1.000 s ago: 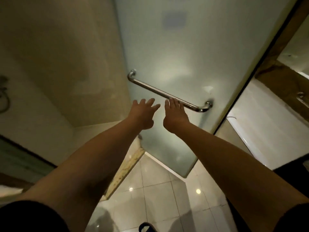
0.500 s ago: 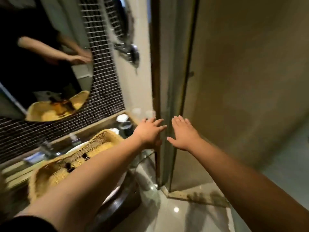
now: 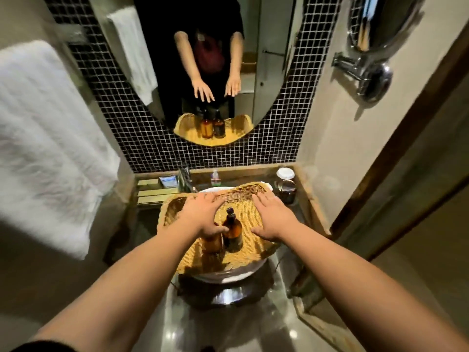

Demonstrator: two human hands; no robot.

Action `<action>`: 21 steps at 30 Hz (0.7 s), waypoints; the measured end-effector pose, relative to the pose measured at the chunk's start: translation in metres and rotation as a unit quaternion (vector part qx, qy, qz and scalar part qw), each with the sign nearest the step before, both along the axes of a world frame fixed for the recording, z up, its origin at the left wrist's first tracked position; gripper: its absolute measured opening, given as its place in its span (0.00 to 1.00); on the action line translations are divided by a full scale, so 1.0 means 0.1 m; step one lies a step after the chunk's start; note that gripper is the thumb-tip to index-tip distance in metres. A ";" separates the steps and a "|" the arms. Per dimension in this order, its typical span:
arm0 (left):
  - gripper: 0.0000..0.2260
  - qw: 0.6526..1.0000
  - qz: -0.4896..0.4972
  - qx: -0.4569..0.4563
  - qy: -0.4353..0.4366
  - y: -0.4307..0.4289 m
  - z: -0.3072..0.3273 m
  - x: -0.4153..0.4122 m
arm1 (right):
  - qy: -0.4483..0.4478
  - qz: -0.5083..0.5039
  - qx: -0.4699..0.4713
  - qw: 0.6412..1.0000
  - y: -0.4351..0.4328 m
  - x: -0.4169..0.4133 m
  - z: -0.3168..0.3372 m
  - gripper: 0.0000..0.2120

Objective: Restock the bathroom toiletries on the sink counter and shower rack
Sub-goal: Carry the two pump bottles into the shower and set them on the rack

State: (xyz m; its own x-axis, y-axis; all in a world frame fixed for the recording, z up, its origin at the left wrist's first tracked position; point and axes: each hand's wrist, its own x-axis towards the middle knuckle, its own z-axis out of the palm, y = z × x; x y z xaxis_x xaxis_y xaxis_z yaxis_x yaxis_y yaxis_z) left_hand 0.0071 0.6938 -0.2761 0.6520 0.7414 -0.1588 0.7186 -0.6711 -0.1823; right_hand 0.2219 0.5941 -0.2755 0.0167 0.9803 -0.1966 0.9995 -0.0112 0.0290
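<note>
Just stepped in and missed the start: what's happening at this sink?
A person stands at the sink with both hands spread over a wicker basket resting on the basin. Two amber bottles stand in it. The left hand is over one bottle; the right hand is open, holding nothing.

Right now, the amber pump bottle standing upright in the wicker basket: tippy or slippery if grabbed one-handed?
Probably tippy: the amber pump bottle is tall and narrow, standing on the uneven weave of the wicker basket. Its smooth, glossy wall looks like glass or hard plastic, so likely stiff and a bit slippery. A second amber bottle stands right beside it, partly under the left hand, so a nudge could knock both.
</note>
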 end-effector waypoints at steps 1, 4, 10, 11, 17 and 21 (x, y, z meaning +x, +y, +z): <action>0.46 1.000 0.006 -0.012 -0.001 0.01 -0.08 -0.04 | 0.000 0.001 -0.003 1.000 0.07 -0.05 -0.04 0.50; 0.47 0.998 0.031 -0.045 -0.007 0.05 -0.35 -0.14 | 0.047 -0.008 -0.018 0.999 0.22 -0.21 -0.22 0.49; 0.49 0.982 0.127 -0.105 -0.088 0.21 -0.83 -0.37 | 0.141 -0.043 -0.063 0.987 0.46 -0.45 -0.69 0.49; 0.50 0.977 0.146 -0.112 -0.105 0.22 -0.90 -0.41 | 0.158 -0.058 -0.069 0.983 0.49 -0.49 -0.76 0.49; 0.45 0.958 0.160 -0.200 -0.130 0.29 -1.23 -0.51 | 0.253 -0.141 -0.065 0.955 0.69 -0.58 -1.08 0.44; 0.42 0.924 0.201 -0.250 -0.210 0.28 -1.43 -0.32 | 0.277 -0.179 -0.011 0.944 0.77 -0.61 -1.25 0.42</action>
